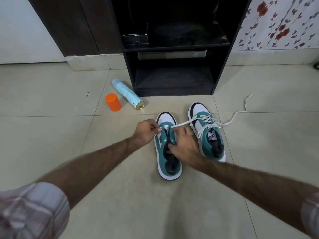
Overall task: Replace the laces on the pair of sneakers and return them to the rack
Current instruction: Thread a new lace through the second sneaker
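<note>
Both sneakers sit on the floor (51,135) in front of the rack (174,69). Right sneaker (207,131) already laced, ends loose. Left sneaker (168,152) barely started: lace (183,124) only through the toe-end eyelets. Left hand (146,131) pinches one lace end at the toe-side eyelet, fingers curled on it. Right hand (185,147) rests over the tongue and steadies the shoe; its fingertips look to be holding the other run of lace, which trails across the right sneaker and out over the floor.

Risks, judged: the long trailing run could snag on the right sneaker's laces or drag that shoe when pulled. An uneven pull would leave ends mismatched. Skipping an eyelet is easy with the hand covering the row. Spray can (126,94) and orange cap (113,102) lie well apart, no hazard.
</note>
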